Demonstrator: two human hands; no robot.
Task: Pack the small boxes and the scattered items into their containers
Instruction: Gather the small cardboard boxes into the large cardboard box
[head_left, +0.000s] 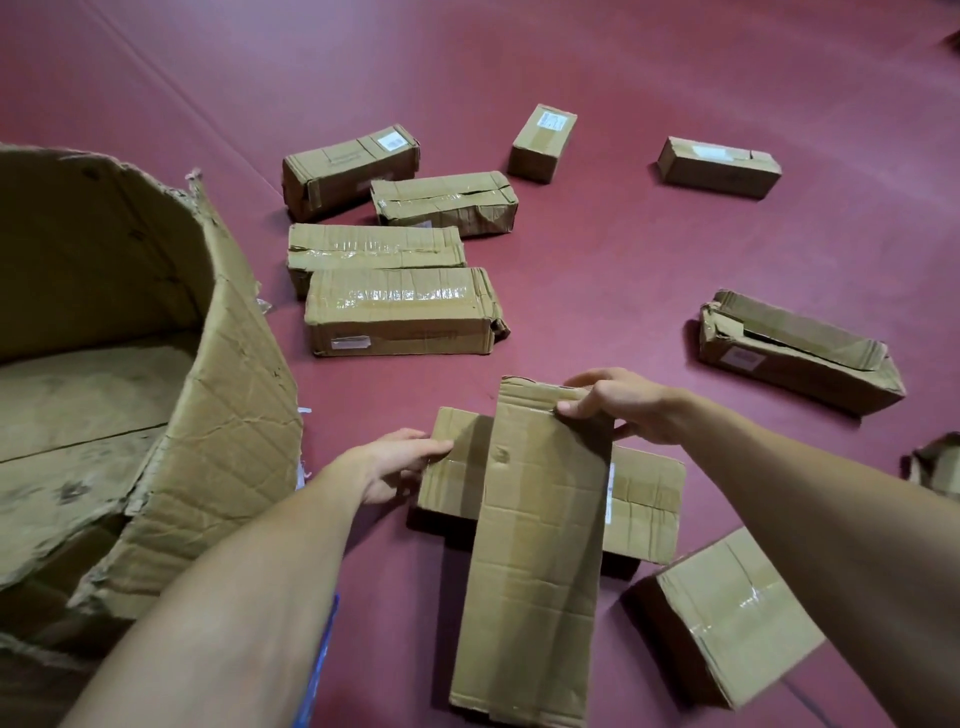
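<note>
- cardboard fills the head view, the only view: small brown boxes lie scattered on a dark red floor (649, 270), and two bare forearms reach in from the bottom edge.
- right hand (618, 408) pinches the far end of a long box (535, 545), thumb on its top face and fingers curled behind the end.
- the long box runs near to far, its long axis pointing away from the person and leaning slightly right; its near end comes close to the bottom edge of the frame.
- it lies crosswise over a lower box (647, 499), whose long axis runs left to right, so the two form a cross.
- left hand (400, 462) grips the left end of the lower box, thumb on top and fingers around the end.
- a big open carton (171, 426), torn and creased, stands to the left of both hands with its bare inside showing; the left hand is the nearer one to it, so i judge the packing move goes leftward.
- a cluster of four boxes (402, 312) sits beyond the hands; others lie well apart, farther back and to the right, and a taped box (727, 613) sits just beside the right forearm.
- white stickers (393, 141) show on several boxes, but the print is too small and blurred to read; no brand can be made out.
</note>
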